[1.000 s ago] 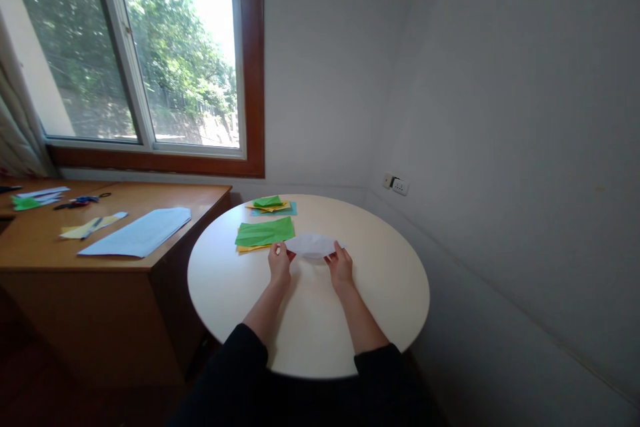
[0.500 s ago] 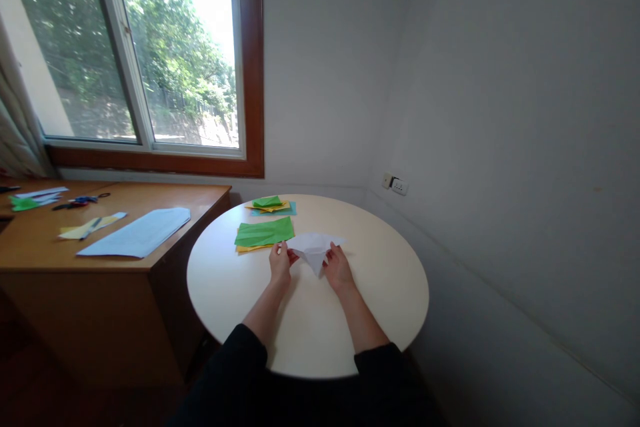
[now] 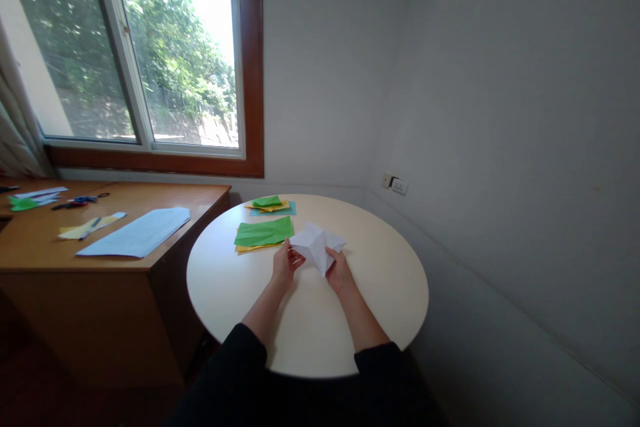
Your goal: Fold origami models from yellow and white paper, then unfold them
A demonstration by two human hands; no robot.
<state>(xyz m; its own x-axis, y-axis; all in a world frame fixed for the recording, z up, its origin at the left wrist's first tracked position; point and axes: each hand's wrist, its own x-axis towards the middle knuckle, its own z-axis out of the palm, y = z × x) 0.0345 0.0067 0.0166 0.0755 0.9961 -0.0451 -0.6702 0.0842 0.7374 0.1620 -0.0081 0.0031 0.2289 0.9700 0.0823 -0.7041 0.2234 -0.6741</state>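
A white sheet of paper point(image 3: 316, 244), creased into a pointed star-like shape, is held between my two hands over the round table point(image 3: 320, 340). My left hand point(image 3: 285, 264) pinches its left corner between thumb and fingers. On the other side, my right hand point(image 3: 340, 271) grips the lower right part, thumb on top. One point of the paper hangs down toward me between the hands. Just beyond my left hand lies a green sheet point(image 3: 264, 232) on top of yellow paper point(image 3: 255, 249).
Farther back on the table sits a small pile of green, yellow and blue paper point(image 3: 270, 205). A wooden desk point(image 3: 200, 203) at the left bears white sheets point(image 3: 137, 233), a pen on yellow paper point(image 3: 75, 232) and scissors point(image 3: 83, 201). Walls close in behind and at the right.
The white paper has opened out, with a far point now raised and its folds showing more. My right thumb has come over its edge, and my left hand has shifted slightly right.
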